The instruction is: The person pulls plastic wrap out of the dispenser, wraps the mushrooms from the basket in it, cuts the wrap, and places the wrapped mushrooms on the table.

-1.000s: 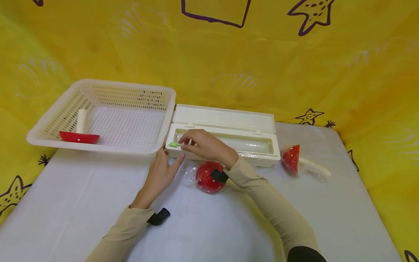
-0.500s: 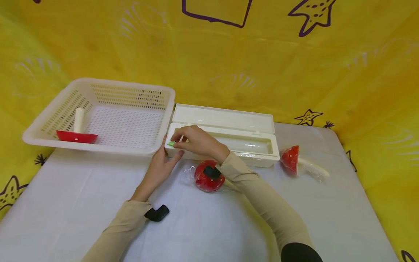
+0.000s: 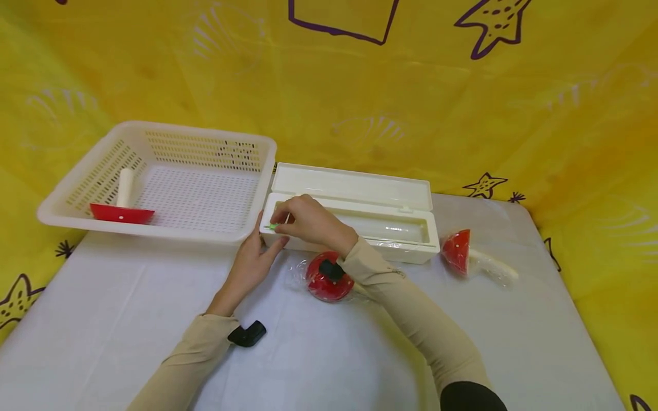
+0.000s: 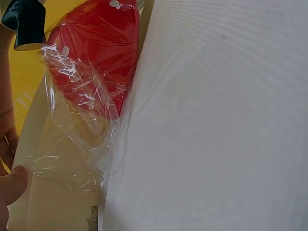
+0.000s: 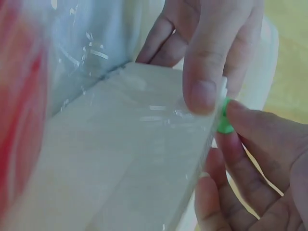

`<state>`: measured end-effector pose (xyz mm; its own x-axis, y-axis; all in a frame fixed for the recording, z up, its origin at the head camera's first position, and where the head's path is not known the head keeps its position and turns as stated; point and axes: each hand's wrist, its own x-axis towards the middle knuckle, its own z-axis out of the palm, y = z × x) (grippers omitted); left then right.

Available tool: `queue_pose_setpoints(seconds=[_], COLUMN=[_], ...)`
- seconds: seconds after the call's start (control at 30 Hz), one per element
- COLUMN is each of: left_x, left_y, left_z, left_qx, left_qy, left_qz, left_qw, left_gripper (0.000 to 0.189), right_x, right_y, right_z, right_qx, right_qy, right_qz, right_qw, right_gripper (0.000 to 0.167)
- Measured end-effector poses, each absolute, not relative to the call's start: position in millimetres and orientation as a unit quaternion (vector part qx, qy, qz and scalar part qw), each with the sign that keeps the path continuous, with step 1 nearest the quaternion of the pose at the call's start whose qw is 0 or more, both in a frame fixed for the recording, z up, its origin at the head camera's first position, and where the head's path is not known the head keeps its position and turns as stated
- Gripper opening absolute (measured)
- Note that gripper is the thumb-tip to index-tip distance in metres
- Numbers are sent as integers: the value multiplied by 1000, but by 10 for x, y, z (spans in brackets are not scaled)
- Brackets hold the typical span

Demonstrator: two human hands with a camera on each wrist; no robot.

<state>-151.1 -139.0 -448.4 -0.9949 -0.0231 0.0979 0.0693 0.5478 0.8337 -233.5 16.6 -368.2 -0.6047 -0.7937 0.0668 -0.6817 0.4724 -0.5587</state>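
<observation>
A long white cling film dispenser [image 3: 411, 251] stands with its lid raised, film lying along its front edge. My left hand [image 3: 248, 265] grips its left end, fingers round the side and thumb on the front wall; that thumb [image 5: 204, 89] also shows in the right wrist view. Thumb and fingers of my right hand [image 3: 313, 221] pinch the small green slider [image 5: 224, 118] at the dispenser's left front corner. Just in front of the dispenser lies a red mushroom-shaped piece [image 3: 319, 282] with white dots, wrapped in clear film, partly hidden by my right wrist.
A white slotted basket [image 3: 154, 233] stands to the left, holding an unwrapped red-capped piece [image 3: 122, 214] with a white stem. Right of the dispenser lies another film-wrapped piece [image 3: 457, 254]. A yellow patterned cloth [image 3: 329, 85] hangs behind the white table [image 3: 319, 354].
My right hand has moved slightly left and down onto the green slider and now pinches it. My left hand has shifted slightly up along the dispenser's left end.
</observation>
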Motion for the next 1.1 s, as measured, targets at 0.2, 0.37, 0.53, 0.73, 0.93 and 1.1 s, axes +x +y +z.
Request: queue_pose_setpoints(seconds=[0.2, 0.37, 0.53, 0.73, 0.93, 1.1], left_x=[-1507, -1510, -1509, -1504, -1499, -1495], left_y=[-1390, -1390, -1386, -1358, -1362, -1369], left_z=[-4474, -4474, -4474, -4465, -4443, -4444], left_qx=[-14, -10, -9, -5, -10, -13], left_qy=[-878, -880, -879, -882, -880, -880], left_qz=[-476, -474, -475, -470, -474, -473], left_qw=[45, 40, 36, 32, 37, 34], left_gripper=[81, 81, 81, 81, 81, 80], right_x=[-2320, -2303, -2285, -2267, -2252, -2236], right_y=[231, 273, 290, 372, 630, 821], right_z=[-3662, -3657, -3648, -3639, -3658, -3680], right_qx=[-416, -415, -411, -410, -388, -375], right_qy=[859, 860, 863, 868, 878, 879], right_qz=[-274, -273, -271, -262, -262, -279], right_qw=[118, 115, 111, 101, 99, 95], right_gripper=[16, 17, 18, 16, 14, 14])
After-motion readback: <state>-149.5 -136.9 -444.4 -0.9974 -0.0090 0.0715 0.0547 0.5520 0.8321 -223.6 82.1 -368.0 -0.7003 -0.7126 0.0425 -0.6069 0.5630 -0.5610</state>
